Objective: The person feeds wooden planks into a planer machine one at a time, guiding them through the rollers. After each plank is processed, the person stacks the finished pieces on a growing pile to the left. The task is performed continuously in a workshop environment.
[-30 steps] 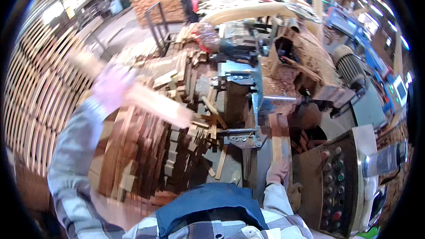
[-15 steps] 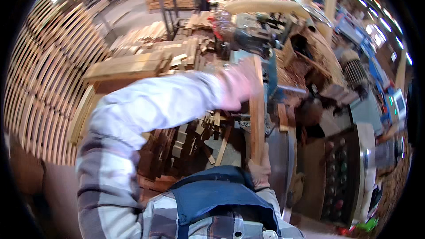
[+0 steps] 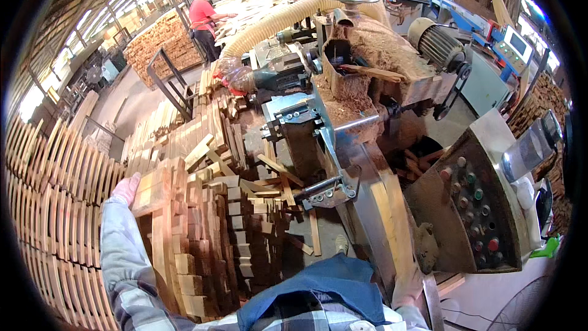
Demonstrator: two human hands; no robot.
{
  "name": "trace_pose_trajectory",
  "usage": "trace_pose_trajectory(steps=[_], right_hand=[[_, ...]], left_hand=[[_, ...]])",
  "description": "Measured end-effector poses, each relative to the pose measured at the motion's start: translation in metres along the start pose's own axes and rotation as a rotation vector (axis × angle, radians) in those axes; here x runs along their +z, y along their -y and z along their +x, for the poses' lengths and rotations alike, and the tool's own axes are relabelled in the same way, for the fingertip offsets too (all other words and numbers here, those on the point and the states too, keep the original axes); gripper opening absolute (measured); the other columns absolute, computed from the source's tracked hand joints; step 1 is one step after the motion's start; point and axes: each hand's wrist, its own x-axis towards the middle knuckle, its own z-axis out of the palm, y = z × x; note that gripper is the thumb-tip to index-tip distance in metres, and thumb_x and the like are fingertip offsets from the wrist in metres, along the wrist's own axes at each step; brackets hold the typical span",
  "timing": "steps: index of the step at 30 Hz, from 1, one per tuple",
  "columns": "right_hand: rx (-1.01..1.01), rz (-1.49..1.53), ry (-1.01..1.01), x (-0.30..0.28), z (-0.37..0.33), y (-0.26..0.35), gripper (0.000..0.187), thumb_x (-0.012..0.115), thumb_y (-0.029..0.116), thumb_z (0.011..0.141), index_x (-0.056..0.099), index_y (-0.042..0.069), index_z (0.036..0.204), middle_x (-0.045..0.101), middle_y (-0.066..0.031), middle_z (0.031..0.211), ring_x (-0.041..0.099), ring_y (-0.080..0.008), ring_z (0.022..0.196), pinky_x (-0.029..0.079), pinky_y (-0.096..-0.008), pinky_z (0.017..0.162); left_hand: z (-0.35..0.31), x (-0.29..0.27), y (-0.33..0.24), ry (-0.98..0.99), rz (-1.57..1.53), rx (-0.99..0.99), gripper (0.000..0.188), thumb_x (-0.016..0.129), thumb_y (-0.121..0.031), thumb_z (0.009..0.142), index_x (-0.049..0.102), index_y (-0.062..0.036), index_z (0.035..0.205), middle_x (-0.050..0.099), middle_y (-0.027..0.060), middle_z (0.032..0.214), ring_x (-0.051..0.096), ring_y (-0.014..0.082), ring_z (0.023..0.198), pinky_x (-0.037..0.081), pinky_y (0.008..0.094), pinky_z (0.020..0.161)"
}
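My right hand (image 3: 408, 287) is closed around the near end of a long, pale wooden board (image 3: 392, 224), which lies lengthwise on the metal machine bed (image 3: 367, 208). My left arm reaches out to the left. There my left hand (image 3: 125, 189) grips the outer end of a light wooden piece (image 3: 153, 187) on top of a stack of cut lumber (image 3: 196, 245); its fingers are partly hidden. Ahead of the board stands a woodworking machine with a blue-grey metal guide (image 3: 294, 107) and sawdust heaped over its body (image 3: 358, 101).
A control panel (image 3: 481, 214) with coloured buttons stands at the right, below an electric motor (image 3: 436, 43). Slatted timber stacks (image 3: 55, 227) line the left side. Loose offcuts (image 3: 278, 168) lie between stack and machine. A co-worker in red (image 3: 202, 15) stands far off beside piled wood.
My left hand has left the far part of the board and moved left to the lumber stack. The board now lies along the machine bed, with my right hand still at its near end.
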Motion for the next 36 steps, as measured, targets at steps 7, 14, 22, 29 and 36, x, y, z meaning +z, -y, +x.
trace_pose_trajectory(steps=[7,14,22,29,36], right_hand=[[-0.002,0.247,-0.128,-0.002,0.172,0.114,0.088,0.072,0.036,0.085,0.030,0.004,0.156,0.053,-0.0231,0.140,0.051,-0.0423,0.126,0.040,-0.0507,0.109],[-0.114,0.262,-0.127,0.021,0.190,0.140,0.081,0.065,0.045,0.090,0.034,0.008,0.156,0.050,-0.0203,0.142,0.052,-0.0416,0.124,0.043,-0.0522,0.105],[-0.242,0.093,-0.318,0.024,-0.008,0.020,0.064,0.072,0.028,0.079,0.052,0.006,0.136,0.063,-0.0185,0.114,0.061,-0.0412,0.108,0.050,-0.0516,0.089],[-0.237,-0.052,-0.307,0.047,-0.015,-0.002,0.060,0.079,0.027,0.075,0.060,0.009,0.129,0.060,-0.0155,0.131,0.056,-0.0396,0.119,0.044,-0.0550,0.103],[-0.302,-0.040,-0.107,0.114,0.183,0.070,0.046,0.061,0.029,0.092,0.059,0.007,0.133,0.054,-0.0192,0.141,0.048,-0.0411,0.131,0.037,-0.0557,0.112]], left_hand=[[-0.041,-0.011,-0.055,0.004,0.253,-0.056,0.082,0.026,-0.069,0.101,0.072,-0.0041,0.120,0.068,0.0266,0.121,0.058,0.0416,0.125,0.041,0.0470,0.109],[-0.125,-0.028,-0.069,-0.182,0.225,0.260,0.045,0.054,-0.045,0.099,0.066,-0.0069,0.120,0.069,0.0182,0.119,0.062,0.0389,0.114,0.049,0.0484,0.098],[-0.186,0.013,-0.013,-0.241,0.232,0.348,0.080,0.075,-0.033,0.081,0.043,-0.0078,0.150,0.045,0.0200,0.152,0.040,0.0386,0.141,0.032,0.0453,0.119],[-0.162,0.018,-0.031,-0.359,0.400,0.155,0.080,0.078,-0.021,0.074,0.047,-0.0134,0.147,0.057,0.0138,0.133,0.051,0.0341,0.128,0.040,0.0443,0.113],[-0.183,-0.031,-0.067,-0.310,0.352,0.176,0.068,0.076,-0.014,0.073,0.055,-0.0161,0.138,0.061,0.0137,0.125,0.058,0.0355,0.116,0.047,0.0437,0.103]])
